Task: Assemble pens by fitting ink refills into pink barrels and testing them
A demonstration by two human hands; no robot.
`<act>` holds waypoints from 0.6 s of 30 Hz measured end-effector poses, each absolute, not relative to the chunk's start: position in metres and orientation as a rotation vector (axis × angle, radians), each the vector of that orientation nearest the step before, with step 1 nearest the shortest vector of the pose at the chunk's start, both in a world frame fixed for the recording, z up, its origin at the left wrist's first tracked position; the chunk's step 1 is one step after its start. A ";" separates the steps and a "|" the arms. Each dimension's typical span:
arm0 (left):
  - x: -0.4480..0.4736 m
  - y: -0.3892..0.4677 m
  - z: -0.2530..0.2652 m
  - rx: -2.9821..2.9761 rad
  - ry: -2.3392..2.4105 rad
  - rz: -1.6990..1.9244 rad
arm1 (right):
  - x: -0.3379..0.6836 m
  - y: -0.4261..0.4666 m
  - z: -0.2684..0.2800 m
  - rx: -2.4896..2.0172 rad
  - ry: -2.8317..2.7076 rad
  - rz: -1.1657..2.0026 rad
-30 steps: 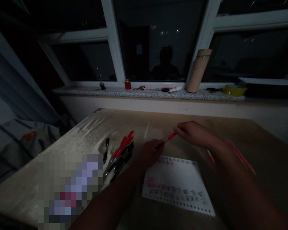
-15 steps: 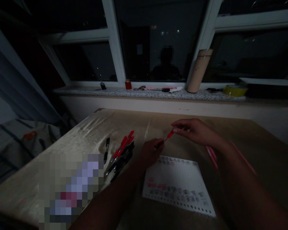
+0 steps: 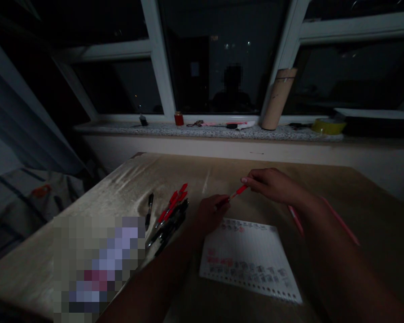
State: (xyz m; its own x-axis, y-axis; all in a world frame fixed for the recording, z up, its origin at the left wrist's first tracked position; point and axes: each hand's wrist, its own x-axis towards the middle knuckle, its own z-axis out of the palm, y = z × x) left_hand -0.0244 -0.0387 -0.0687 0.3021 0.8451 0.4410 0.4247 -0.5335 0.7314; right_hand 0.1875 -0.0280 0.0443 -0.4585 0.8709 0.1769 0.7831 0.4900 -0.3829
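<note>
Above the notepad's top edge, both my hands are on one red pen [image 3: 241, 189]. My left hand [image 3: 212, 211] is closed round its lower end, where a dark red part shows between the fingers. The thumb and fingers of my right hand [image 3: 268, 181] pinch its upper red end. A thin pale section is visible between the two grips. The lined, spiral-holed notepad sheet [image 3: 247, 253] lies below my hands, with black and red handwriting on it. Left of my left hand lies a pile of red pens [image 3: 173, 202] and black pens [image 3: 170, 226].
A single black pen [image 3: 150, 208] lies left of the pile, near a pixelated patch. Pink sticks [image 3: 341, 222] lie by my right forearm. The windowsill [image 3: 121, 128] holds a tan cylinder [image 3: 278, 101], yellow tape [image 3: 328, 126], a small red jar [image 3: 178, 119] and other small items.
My right fingers have curled in more around the upper end of the red pen. The pen's red part now lies at a flatter slant. My left hand has hardly moved.
</note>
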 end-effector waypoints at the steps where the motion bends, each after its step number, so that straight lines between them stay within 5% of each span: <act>1: -0.025 -0.039 -0.069 2.071 1.130 1.156 | 0.188 -0.029 0.045 -1.376 -2.396 0.372; 18: -0.025 -0.038 -0.070 2.065 1.176 1.127 | 0.183 -0.030 0.042 -1.359 -2.253 0.484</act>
State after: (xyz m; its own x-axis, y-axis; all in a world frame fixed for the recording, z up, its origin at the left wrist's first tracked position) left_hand -0.0246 -0.0376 -0.0696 0.2821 0.8670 0.4107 0.4471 -0.4976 0.7433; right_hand 0.1834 -0.0298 0.0422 -0.4049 0.8912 0.2046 0.7288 0.4496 -0.5164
